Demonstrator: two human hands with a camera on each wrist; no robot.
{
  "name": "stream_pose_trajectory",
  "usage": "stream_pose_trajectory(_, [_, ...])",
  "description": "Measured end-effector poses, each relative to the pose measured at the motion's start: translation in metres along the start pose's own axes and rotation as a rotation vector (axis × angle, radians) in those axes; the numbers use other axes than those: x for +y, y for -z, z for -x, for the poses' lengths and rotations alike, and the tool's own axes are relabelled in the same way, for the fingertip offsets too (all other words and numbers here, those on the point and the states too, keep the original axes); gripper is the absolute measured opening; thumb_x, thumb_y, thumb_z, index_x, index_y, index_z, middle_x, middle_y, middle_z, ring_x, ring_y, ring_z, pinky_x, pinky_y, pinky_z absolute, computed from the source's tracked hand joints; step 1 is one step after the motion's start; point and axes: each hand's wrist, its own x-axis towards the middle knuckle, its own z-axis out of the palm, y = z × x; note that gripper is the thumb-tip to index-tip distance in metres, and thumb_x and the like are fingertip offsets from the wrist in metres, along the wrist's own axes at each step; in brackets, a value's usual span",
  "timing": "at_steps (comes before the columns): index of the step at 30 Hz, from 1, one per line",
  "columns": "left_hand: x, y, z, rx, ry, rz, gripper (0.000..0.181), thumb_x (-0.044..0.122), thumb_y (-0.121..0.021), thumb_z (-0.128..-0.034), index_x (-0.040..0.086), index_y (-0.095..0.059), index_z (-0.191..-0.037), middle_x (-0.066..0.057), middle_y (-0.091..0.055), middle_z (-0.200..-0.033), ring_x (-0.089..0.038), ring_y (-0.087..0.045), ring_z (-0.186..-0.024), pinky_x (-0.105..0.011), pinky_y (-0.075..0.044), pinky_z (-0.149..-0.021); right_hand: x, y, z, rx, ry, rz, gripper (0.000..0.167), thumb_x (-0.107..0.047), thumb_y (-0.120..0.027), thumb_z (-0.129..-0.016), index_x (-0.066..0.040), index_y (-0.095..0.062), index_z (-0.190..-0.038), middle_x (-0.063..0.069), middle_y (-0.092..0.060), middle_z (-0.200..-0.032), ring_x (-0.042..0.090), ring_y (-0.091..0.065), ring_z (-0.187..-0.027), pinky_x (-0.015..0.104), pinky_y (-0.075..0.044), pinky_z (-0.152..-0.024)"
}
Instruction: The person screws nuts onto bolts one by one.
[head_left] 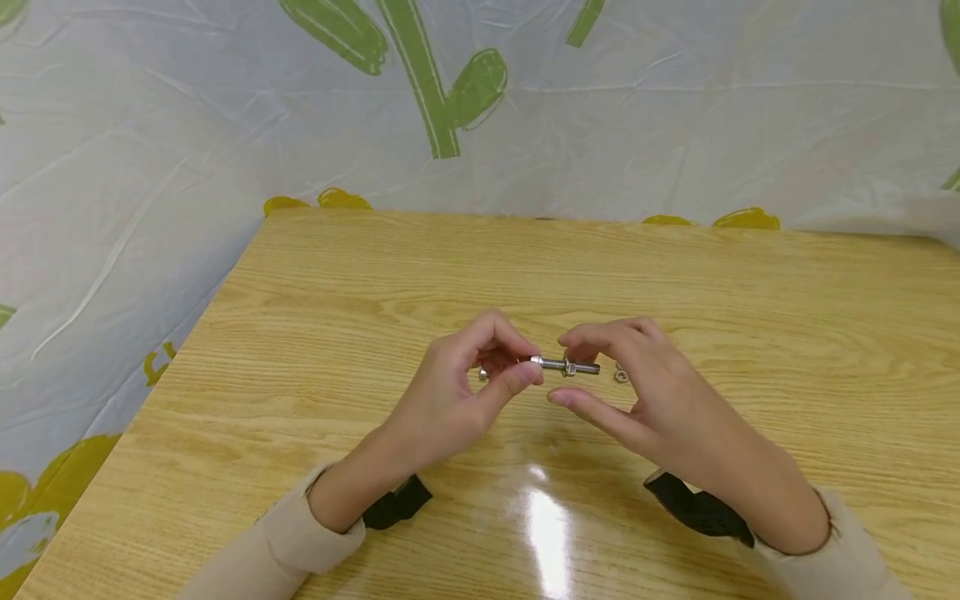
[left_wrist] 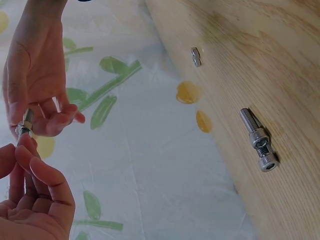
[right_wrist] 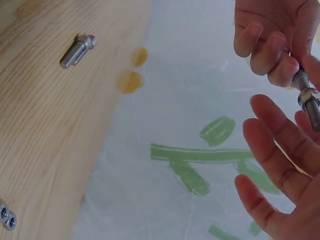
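A silver bolt (head_left: 554, 364) lies crosswise between the hands, its threaded end toward the right. My left hand (head_left: 453, 387) pinches it at the head, thumb against index finger. Partway along the thread sits a nut (head_left: 571, 367), also visible in the right wrist view as a hex nut (right_wrist: 306, 99). Around the threaded end my right hand (head_left: 656, 396) is spread, thumb below and fingers above, with gaps to the bolt. The left wrist view shows the same bolt (left_wrist: 29, 116) between the left hand (left_wrist: 42, 197) and the right hand (left_wrist: 40, 85).
On the wooden table (head_left: 360, 283) lie more bolts (left_wrist: 260, 140), partly hidden behind the left hand in the head view. Loose nuts (head_left: 621, 375) lie beside the right hand's fingers. A flower-patterned sheet (head_left: 570, 158) hangs behind the table and along its left side.
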Motion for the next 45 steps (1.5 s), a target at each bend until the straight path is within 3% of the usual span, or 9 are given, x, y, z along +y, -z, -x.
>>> stream_pose_trajectory(3, [-0.001, 0.0, 0.0, 0.003, 0.016, 0.012, 0.009, 0.004, -0.061, -0.0888, 0.002, -0.056, -0.096, -0.008, -0.063, -0.087, -0.008, -0.056, -0.069, -0.024, -0.05, -0.064, 0.0, -0.004, -0.002, 0.062, 0.068, -0.011, 0.042, -0.043, -0.046, -0.095, -0.004, -0.056, -0.104, -0.001, -0.058, -0.093, 0.012, -0.047, -0.088, 0.022, -0.037, -0.075])
stream_pose_trajectory(10, [-0.001, 0.0, 0.0, -0.003, 0.014, 0.018, 0.009, 0.004, -0.061, -0.0885, 0.002, -0.056, -0.096, -0.008, -0.063, -0.088, -0.011, -0.057, -0.07, -0.024, -0.05, -0.063, 0.0, -0.008, -0.005, 0.146, 0.155, -0.012, 0.038, -0.037, -0.046, -0.097, -0.001, -0.058, -0.096, 0.0, -0.06, -0.089, 0.013, -0.049, -0.085, 0.017, -0.039, -0.077])
stream_pose_trajectory(15, [-0.003, 0.0, 0.0, -0.006, 0.02, 0.021, 0.009, 0.003, -0.061, -0.0886, 0.002, -0.056, -0.096, -0.007, -0.063, -0.087, -0.011, -0.057, -0.071, -0.024, -0.05, -0.064, 0.0, -0.007, -0.006, 0.138, 0.148, -0.038, 0.039, -0.038, -0.046, -0.096, -0.002, -0.06, -0.095, 0.001, -0.061, -0.09, 0.014, -0.05, -0.086, 0.018, -0.039, -0.079])
stream_pose_trajectory(22, [-0.003, 0.0, 0.001, -0.002, 0.002, 0.018, 0.009, 0.003, -0.062, -0.0878, 0.003, -0.056, -0.095, -0.007, -0.064, -0.086, -0.008, -0.058, -0.071, -0.024, -0.05, -0.063, 0.0, -0.005, -0.003, 0.018, 0.047, -0.044, 0.03, -0.035, -0.045, -0.098, -0.009, -0.062, -0.094, -0.004, -0.061, -0.088, 0.013, -0.05, -0.088, 0.026, -0.037, -0.083])
stream_pose_trajectory(26, [-0.002, -0.001, 0.001, -0.001, -0.004, 0.015, 0.009, 0.002, -0.062, -0.0876, 0.002, -0.056, -0.095, -0.007, -0.064, -0.086, -0.01, -0.057, -0.07, -0.023, -0.049, -0.062, 0.0, -0.004, -0.002, -0.007, 0.024, -0.028, 0.027, -0.03, -0.047, -0.097, -0.009, -0.064, -0.095, -0.004, -0.063, -0.088, 0.014, -0.051, -0.089, 0.027, -0.038, -0.082])
stream_pose_trajectory(31, [-0.002, -0.001, 0.001, 0.004, -0.006, 0.009, 0.009, 0.002, -0.062, -0.0876, 0.002, -0.056, -0.095, -0.008, -0.063, -0.087, -0.01, -0.057, -0.07, -0.024, -0.051, -0.064, -0.002, -0.004, -0.001, 0.014, 0.0, 0.005, 0.041, -0.043, -0.052, -0.093, -0.008, -0.062, -0.111, -0.002, -0.063, -0.093, 0.014, -0.05, -0.091, 0.026, -0.038, -0.075])
stream_pose_trajectory(35, [-0.001, -0.001, 0.001, 0.007, -0.003, 0.014, 0.01, 0.002, -0.062, -0.0877, 0.002, -0.056, -0.096, -0.008, -0.063, -0.086, -0.008, -0.055, -0.068, -0.025, -0.051, -0.063, -0.003, -0.004, -0.002, 0.045, 0.014, 0.006, 0.049, -0.048, -0.048, -0.093, -0.003, -0.058, -0.109, 0.001, -0.061, -0.097, 0.015, -0.049, -0.091, 0.025, -0.038, -0.076])
stream_pose_trajectory(38, [0.0, 0.0, 0.001, 0.009, 0.002, 0.021, 0.01, 0.002, -0.061, -0.0879, 0.002, -0.056, -0.096, -0.008, -0.063, -0.085, -0.008, -0.055, -0.067, -0.025, -0.05, -0.062, 0.0, -0.005, -0.001, 0.069, 0.053, -0.008, 0.043, -0.044, -0.047, -0.094, -0.002, -0.056, -0.104, 0.001, -0.06, -0.095, 0.015, -0.048, -0.09, 0.023, -0.037, -0.078])
stream_pose_trajectory(45, [0.0, 0.0, 0.001, 0.011, 0.012, 0.029, 0.01, 0.003, -0.061, -0.0879, 0.002, -0.056, -0.096, -0.008, -0.063, -0.084, -0.008, -0.054, -0.066, -0.025, -0.05, -0.062, 0.017, -0.014, 0.005, 0.122, 0.135, -0.02, 0.026, -0.025, -0.065, -0.088, -0.005, -0.06, -0.104, -0.003, -0.059, -0.097, 0.015, -0.049, -0.091, 0.024, -0.036, -0.083])
